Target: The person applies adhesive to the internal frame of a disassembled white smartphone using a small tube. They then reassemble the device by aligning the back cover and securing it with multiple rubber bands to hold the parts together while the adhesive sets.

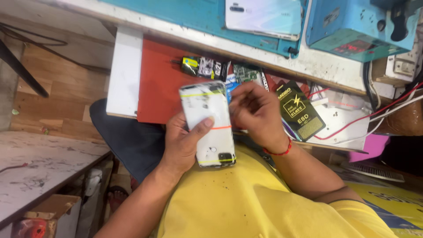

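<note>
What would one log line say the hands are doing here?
left hand: grips white phone, back up | right hand: at phone's top edge | behind: open drawer, black packet

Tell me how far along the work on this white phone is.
Done: rubber bands are already wrapped round the white phone, back facing up. In hand: the left hand grips it while the right hand works at its top edge. Left: the bands are still on.

Bright, even daylight throughout; soft shadow beneath the white worktop edge [125,72]. Mild glare on the glossy pale phone back [264,15] up top. Slight motion blur, corners softening.
</note>
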